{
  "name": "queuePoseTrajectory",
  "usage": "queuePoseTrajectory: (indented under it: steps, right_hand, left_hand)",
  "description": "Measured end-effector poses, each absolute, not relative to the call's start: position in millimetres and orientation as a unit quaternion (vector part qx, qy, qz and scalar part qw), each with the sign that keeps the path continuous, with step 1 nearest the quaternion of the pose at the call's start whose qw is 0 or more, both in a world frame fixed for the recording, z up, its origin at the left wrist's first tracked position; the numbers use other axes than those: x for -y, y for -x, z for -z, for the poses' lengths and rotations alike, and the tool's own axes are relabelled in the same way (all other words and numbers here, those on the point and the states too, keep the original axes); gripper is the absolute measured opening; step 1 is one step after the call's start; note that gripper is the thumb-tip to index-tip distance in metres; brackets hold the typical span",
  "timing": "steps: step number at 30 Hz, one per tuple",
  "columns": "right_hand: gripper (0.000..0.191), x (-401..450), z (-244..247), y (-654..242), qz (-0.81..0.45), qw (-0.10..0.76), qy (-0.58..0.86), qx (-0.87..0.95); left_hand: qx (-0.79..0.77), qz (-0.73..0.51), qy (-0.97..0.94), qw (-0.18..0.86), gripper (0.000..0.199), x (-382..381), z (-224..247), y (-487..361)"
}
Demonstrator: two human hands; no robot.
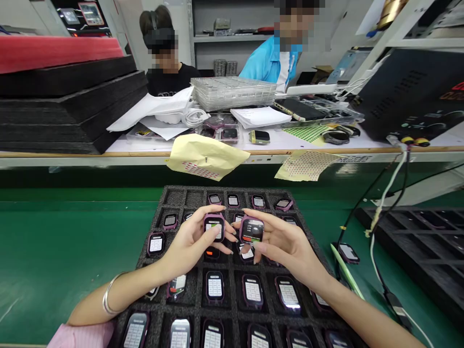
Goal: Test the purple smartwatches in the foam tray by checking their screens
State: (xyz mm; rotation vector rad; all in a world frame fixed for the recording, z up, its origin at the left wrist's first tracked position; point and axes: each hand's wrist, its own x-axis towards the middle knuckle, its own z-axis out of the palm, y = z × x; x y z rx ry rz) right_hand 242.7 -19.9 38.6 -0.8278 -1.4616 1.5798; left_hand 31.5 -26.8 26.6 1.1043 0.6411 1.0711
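Observation:
My left hand [197, 237] grips a purple-framed watch [214, 227] with a lit screen, its thumb lying on the glass. Close beside it, my right hand [281, 241] holds another purple-framed watch [252, 229] between thumb and fingers; that screen is dark with small text, a red bar and a green patch. Both watches are held above a black foam tray [234, 309] divided into compartments. Several purple watches sit in it, many showing white grid screens, such as one watch [215, 286] in a middle compartment. The hands hide part of the tray's upper rows.
A second foam tray [409, 256] lies at the right, near cables [377, 232], a green pen-like stick [347, 271] and a loose watch [348, 253]. Behind is a shelf edge [145, 159] with hanging yellow sheets [206, 157], black foam stacks [72, 106] and clear trays [234, 92]. Two people are beyond.

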Motion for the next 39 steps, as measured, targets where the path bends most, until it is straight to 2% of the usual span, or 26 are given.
queuePoseTrajectory:
  steps: [8, 12, 16, 19, 22, 28, 35, 39]
  right_hand:
    - [0.049, 19, -37, -244, -0.637, 0.406, 0.32, 0.572]
    - [0.042, 19, -36, -246, -0.639, 0.423, 0.306, 0.564]
    - [0.03, 19, -35, -244, -0.605, 0.441, 0.348, 0.564]
    - [0.027, 18, -34, -243, -0.587, 0.439, 0.374, 0.568]
    - [0.032, 18, -33, -246, -0.6, 0.426, 0.364, 0.571]
    - [0.054, 22, -35, -248, -0.662, 0.381, 0.308, 0.568]
    - [0.05, 16, -34, -241, -0.658, 0.381, 0.319, 0.566]
    - [0.051, 1, -33, -234, -0.663, 0.359, 0.308, 0.58]
  left_hand:
    - [-0.283, -0.489, -0.492, 0.663, 0.061, 27, -24, -32]
    - [-0.309, -0.48, -0.497, 0.654, 0.052, 28, -24, -32]
    - [-0.301, -0.469, -0.513, 0.653, 0.048, 28, -23, -29]
    - [-0.29, -0.474, -0.517, 0.651, 0.041, 27, -24, -29]
    - [-0.308, -0.482, -0.509, 0.643, 0.036, 25, -26, -31]
    - [-0.343, -0.476, -0.497, 0.639, 0.031, 21, -25, -32]
    - [-0.299, -0.473, -0.511, 0.653, 0.054, 22, -23, -18]
    - [-0.32, -0.481, -0.498, 0.646, 0.055, 22, -17, -7]
